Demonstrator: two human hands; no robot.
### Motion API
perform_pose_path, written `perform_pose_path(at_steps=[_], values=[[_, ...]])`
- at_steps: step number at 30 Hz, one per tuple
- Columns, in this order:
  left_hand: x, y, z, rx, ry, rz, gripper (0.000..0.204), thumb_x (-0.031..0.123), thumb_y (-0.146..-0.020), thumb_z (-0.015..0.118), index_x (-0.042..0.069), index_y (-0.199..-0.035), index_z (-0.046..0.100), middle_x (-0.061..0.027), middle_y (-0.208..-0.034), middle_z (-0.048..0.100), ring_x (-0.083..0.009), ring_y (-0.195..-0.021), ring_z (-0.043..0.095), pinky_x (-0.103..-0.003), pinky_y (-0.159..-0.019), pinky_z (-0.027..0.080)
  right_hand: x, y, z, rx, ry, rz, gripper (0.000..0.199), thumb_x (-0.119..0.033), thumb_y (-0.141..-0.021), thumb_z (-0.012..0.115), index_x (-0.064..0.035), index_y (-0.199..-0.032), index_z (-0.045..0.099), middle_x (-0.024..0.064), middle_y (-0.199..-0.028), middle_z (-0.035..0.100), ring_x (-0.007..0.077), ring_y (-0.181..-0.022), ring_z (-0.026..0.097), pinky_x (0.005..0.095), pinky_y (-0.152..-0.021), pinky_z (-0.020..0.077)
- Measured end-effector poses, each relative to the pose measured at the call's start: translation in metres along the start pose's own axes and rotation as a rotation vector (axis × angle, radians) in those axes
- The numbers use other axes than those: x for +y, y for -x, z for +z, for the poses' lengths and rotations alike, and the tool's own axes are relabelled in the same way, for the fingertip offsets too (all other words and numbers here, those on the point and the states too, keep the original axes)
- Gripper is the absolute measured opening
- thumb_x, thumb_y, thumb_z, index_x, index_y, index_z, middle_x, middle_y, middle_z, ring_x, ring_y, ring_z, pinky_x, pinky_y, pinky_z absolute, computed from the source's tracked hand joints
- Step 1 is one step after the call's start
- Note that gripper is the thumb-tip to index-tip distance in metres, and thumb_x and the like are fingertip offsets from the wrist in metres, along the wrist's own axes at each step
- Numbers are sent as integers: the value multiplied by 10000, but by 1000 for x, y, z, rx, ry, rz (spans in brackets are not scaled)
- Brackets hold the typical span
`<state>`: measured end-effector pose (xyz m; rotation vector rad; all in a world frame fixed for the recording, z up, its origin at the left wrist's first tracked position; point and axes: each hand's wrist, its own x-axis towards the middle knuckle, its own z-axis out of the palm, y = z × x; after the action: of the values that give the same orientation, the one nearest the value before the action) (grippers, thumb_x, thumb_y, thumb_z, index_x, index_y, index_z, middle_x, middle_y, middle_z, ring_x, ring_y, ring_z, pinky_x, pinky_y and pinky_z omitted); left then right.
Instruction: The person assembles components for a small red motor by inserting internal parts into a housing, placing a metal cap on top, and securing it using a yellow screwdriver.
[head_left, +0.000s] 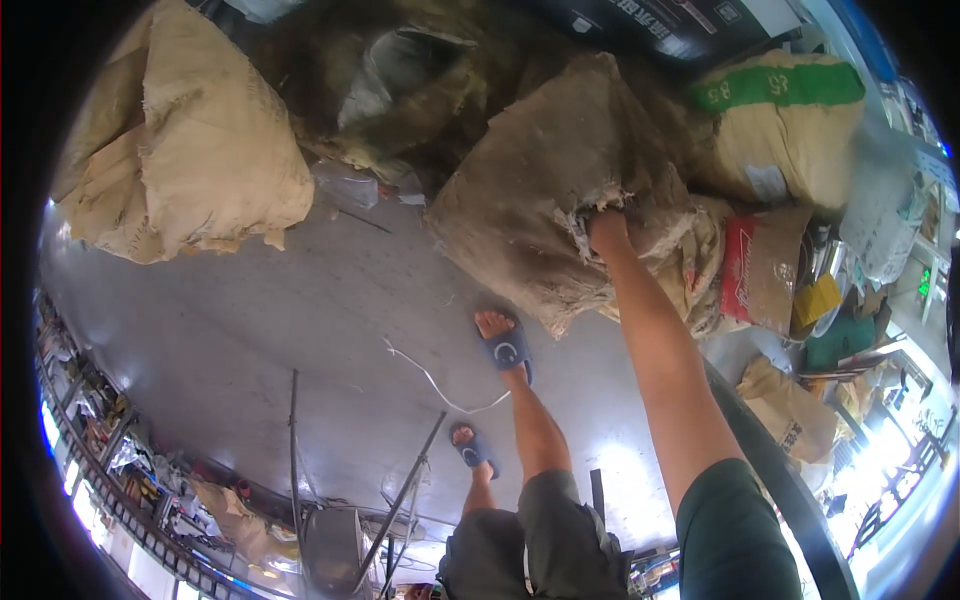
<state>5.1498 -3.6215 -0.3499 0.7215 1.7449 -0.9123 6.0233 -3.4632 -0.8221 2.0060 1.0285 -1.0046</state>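
My right hand (608,234) reaches into a torn, ragged opening in a large dusty brown sack (530,180). Its fingers are hidden inside the hole, so I cannot see whether they hold anything. Frayed pale edges surround the wrist. Nowhere in the picture does my left hand show. To the right of the sack stand a cream sack with a green band (785,125) and a red and brown cardboard box (765,268).
Big tan sacks (210,150) stand at the far left. Behind, a dark sack has a grey opening (395,75). A white strip (430,378) lies on the grey floor (330,300) near my sandalled feet. Thin dark metal legs (405,495) rise at the lower left.
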Motion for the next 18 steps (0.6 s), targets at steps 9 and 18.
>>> perform_pose_path(at_steps=[9,18], values=[[128,22,-1,-91,460,-15,271,217,-1028,571,-33,-1127,607,-156,-881,714,-250,-686,697,-362,-578,579,23,133,-61,782,-406,-23,107,-183,-894,697,-113,-934,769,139,-950,730,381,-846,705,491,-746,571],[223,16,51,-83,574,123,245,188,-996,578,-21,-1115,629,-151,-881,720,-249,-757,716,-355,-619,573,46,301,-68,840,-1467,170,217,-192,-961,745,-1,-1063,746,11,-882,695,84,-792,575,247,-730,469]])
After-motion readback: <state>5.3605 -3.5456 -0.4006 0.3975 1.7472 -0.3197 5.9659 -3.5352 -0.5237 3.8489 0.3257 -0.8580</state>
